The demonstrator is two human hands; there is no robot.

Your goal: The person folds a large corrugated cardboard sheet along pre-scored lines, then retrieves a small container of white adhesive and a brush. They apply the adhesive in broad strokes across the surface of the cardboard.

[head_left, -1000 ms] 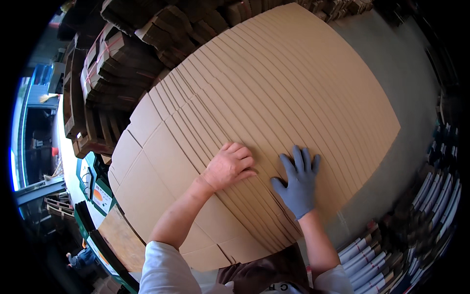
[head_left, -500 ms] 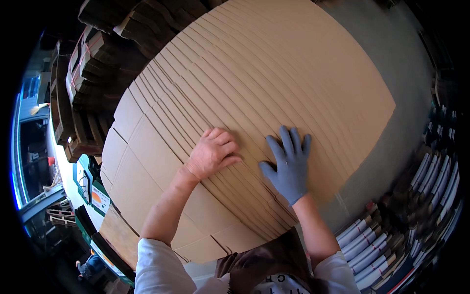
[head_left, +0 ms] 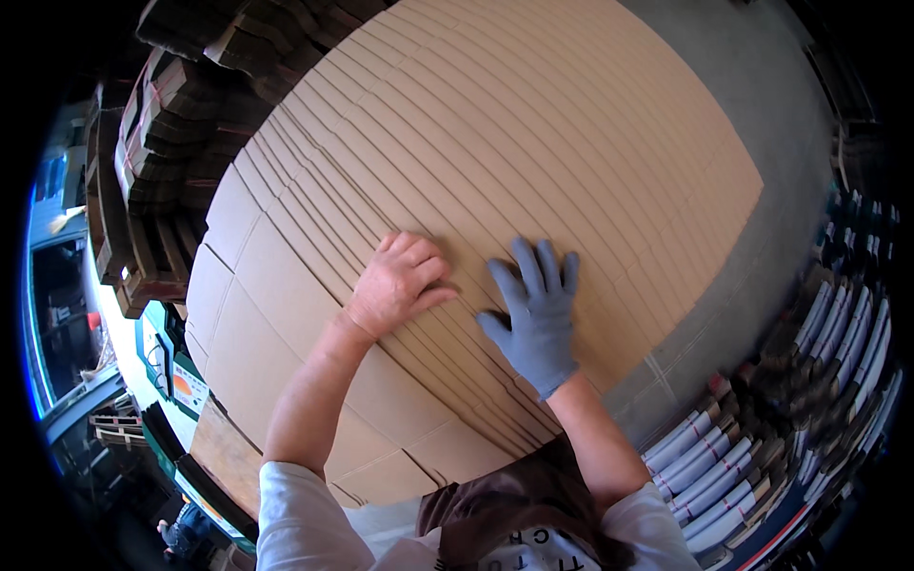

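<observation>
A wide spread of overlapping brown flat cardboard sheets (head_left: pixel 628 162) fans out before me, their edges forming many near-parallel lines. My left hand (head_left: pixel 400 283) is bare and rests on the stepped edges near the middle, its fingers curled in against the cardboard and its thumb pointing right; the fingertips are partly hidden. To its right lies my right hand (head_left: pixel 533 319) in a grey glove, palm down on the sheets with its fingers spread. On the nearer left side, a broad creased panel (head_left: pixel 276 314) of the topmost cardboard shows.
Stacks of dark cardboard (head_left: pixel 162 124) stand at the far left above a wooden pallet (head_left: pixel 152 271). At the lower right are rows of bundled, white-edged flat stacks (head_left: pixel 705 476). Grey floor (head_left: pixel 762 124) borders the cardboard on the right. Another person (head_left: pixel 186 528) appears small at the lower left.
Both hands and the cardboard sit slightly farther left in the picture, along with the surroundings. The hands keep nearly the same poses, the right one a little closer to the left.
</observation>
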